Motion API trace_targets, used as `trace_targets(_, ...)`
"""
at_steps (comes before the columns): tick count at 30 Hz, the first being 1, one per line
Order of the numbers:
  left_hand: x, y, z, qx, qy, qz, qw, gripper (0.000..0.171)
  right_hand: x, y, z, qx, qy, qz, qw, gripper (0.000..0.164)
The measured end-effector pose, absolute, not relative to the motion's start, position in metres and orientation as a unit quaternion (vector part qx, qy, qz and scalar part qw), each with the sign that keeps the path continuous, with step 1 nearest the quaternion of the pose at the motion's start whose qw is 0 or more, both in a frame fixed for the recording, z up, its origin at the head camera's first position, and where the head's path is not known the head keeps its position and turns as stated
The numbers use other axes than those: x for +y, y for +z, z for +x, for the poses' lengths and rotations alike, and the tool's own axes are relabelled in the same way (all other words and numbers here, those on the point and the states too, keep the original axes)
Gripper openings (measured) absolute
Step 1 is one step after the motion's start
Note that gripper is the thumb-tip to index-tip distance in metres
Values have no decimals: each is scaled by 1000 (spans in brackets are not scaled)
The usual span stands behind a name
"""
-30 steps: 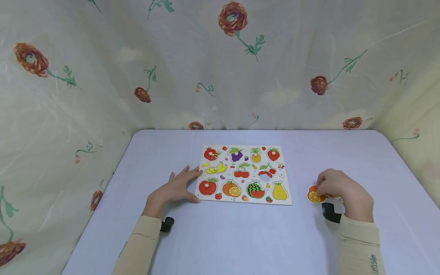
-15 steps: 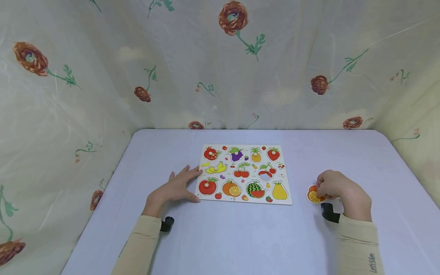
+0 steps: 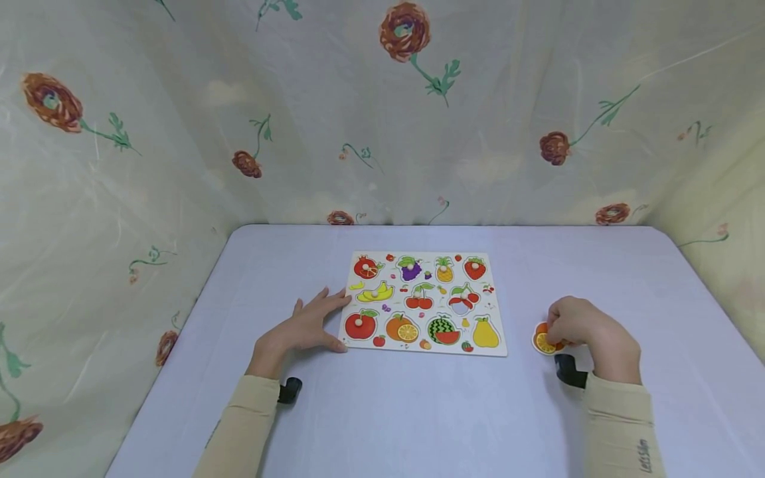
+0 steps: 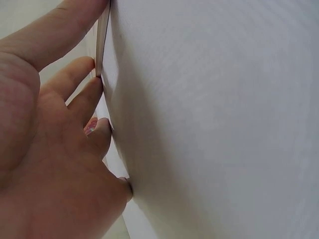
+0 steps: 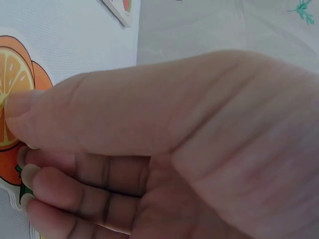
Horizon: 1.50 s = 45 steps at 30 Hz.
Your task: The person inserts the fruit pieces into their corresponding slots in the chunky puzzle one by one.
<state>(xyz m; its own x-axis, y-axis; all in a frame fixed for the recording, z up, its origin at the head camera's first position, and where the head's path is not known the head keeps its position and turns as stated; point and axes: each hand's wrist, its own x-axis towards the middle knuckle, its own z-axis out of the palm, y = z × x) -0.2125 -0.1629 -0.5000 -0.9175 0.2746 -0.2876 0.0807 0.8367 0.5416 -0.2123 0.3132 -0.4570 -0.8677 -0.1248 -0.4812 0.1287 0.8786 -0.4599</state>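
Observation:
A white puzzle board (image 3: 420, 323) with coloured fruit lies on the table in the head view; several fruits on it bear small round knobs. At its left edge rests my left hand (image 3: 301, 326), fingers spread, thumb at the near corner. The left wrist view shows the fingertips (image 4: 94, 92) against the thin board edge. To the right of the board, my right hand (image 3: 588, 335) pinches an orange puzzle piece (image 3: 544, 341) at the table surface. In the right wrist view, the orange piece (image 5: 11, 74) shows beside the thumb, and the fingers hide part of it.
White cloth (image 3: 418, 411) covers the table. Behind and at the sides hangs a flowered curtain (image 3: 335, 86). Both wrists carry small black cameras (image 3: 570, 372). Beneath the right fingers, green and yellow edges (image 5: 26, 188) peek out, mostly hidden.
My right hand and wrist have shifted slightly left, while the orange piece stays in nearly the same place. The left hand and board have not visibly moved.

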Motion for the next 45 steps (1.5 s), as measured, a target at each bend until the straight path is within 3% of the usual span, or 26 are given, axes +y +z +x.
trace_targets(45,-164,-503,-214,942,265,93,182,98,286,-444,-214,953,-221,-45,204,4)
